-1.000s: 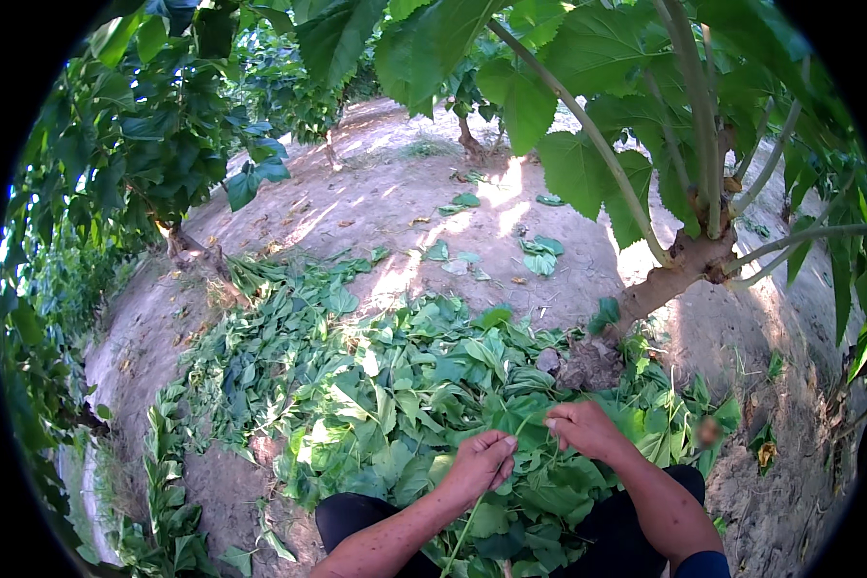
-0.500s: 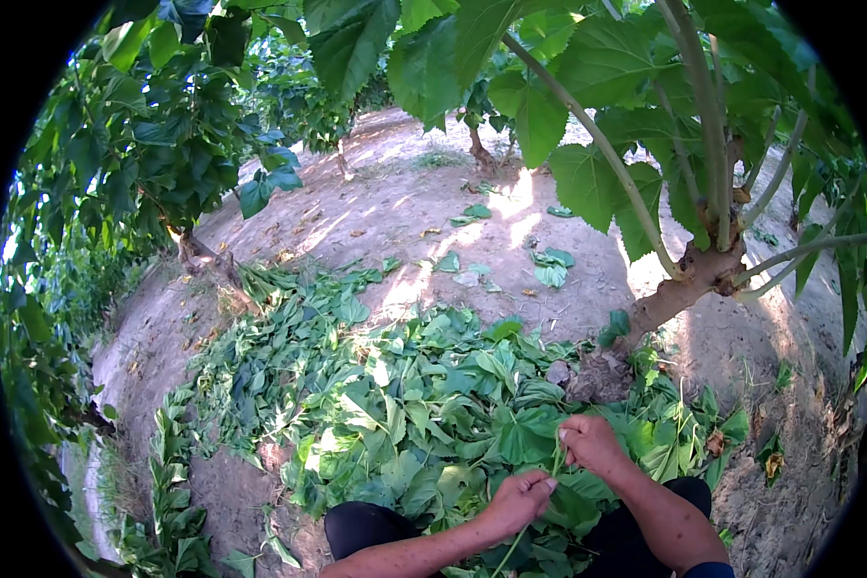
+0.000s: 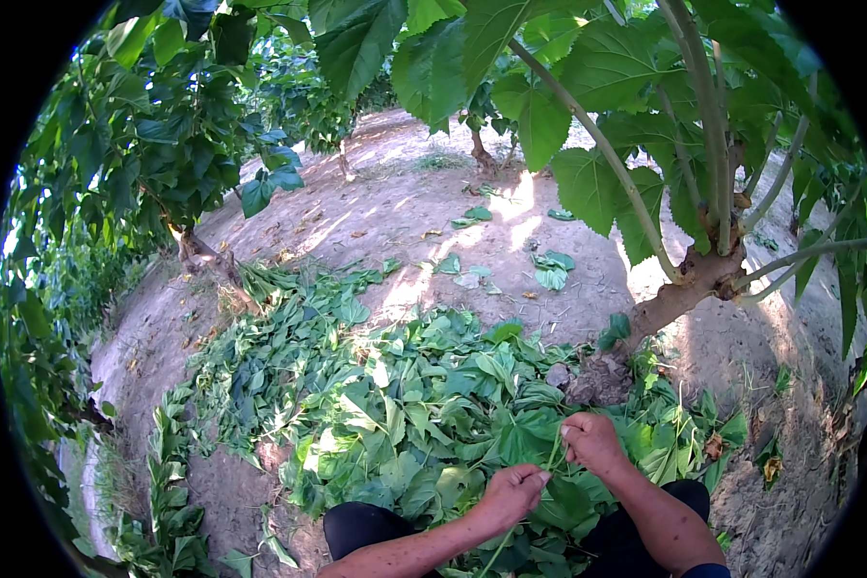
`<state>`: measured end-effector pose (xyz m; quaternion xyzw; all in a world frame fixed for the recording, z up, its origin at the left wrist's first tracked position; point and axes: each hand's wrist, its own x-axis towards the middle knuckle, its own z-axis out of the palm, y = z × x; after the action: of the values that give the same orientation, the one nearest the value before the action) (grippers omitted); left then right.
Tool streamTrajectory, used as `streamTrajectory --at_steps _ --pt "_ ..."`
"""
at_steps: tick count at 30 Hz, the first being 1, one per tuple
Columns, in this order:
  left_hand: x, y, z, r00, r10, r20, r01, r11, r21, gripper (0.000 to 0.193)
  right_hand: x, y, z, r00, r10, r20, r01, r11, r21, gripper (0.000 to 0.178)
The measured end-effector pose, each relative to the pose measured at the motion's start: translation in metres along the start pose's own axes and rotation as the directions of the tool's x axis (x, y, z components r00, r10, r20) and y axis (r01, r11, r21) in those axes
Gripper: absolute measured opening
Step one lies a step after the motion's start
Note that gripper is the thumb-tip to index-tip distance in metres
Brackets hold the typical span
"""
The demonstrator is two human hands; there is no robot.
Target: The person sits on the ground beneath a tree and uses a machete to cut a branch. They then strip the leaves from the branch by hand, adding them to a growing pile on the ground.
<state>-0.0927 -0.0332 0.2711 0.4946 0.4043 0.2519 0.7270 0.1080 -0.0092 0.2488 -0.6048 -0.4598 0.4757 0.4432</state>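
A thin green stem [image 3: 499,550] runs up between my two hands over a heap of picked green leaves [image 3: 443,409]. My left hand [image 3: 513,493] is closed, thumb and forefinger pinching the stem's middle part. Higher and to the right, my right hand [image 3: 590,443] is closed round the stem's upper end. Part of the stem is hidden behind my fingers. Broad leaves lie directly below both hands, between my dark-clothed knees.
A stubby tree trunk [image 3: 669,306] leans up on the right, its branches and large leaves hanging over the top. Another leafy tree [image 3: 197,252] grows at the left. Bare sunlit soil [image 3: 356,207] stretches behind the heap. Leafy cut shoots [image 3: 169,482] lie at the lower left.
My left hand has shifted slightly left along the stem, a little farther from the right hand. The right hand stays nearly in place, still gripping the stem.
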Motion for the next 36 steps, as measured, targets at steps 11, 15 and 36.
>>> streamTrajectory --at_steps 11,15,36 --pt "0.017 -0.01 -0.01 1.0 0.015 -0.007 -0.015 0.999 0.041 0.019 -0.009 0.012 0.019 0.995 0.019 0.102 -0.001 0.985 -0.171 0.018" --pt "0.01 -0.017 -0.008 1.0 -0.004 -0.012 0.005 0.996 0.084 0.018 0.006 0.005 0.003 0.998 0.058 0.018 -0.057 0.996 -0.063 0.018" --pt "0.015 -0.017 -0.009 1.0 -0.013 0.01 0.013 0.999 0.043 0.017 0.01 0.009 -0.001 0.997 -0.055 -0.048 0.044 0.976 -0.214 0.017"
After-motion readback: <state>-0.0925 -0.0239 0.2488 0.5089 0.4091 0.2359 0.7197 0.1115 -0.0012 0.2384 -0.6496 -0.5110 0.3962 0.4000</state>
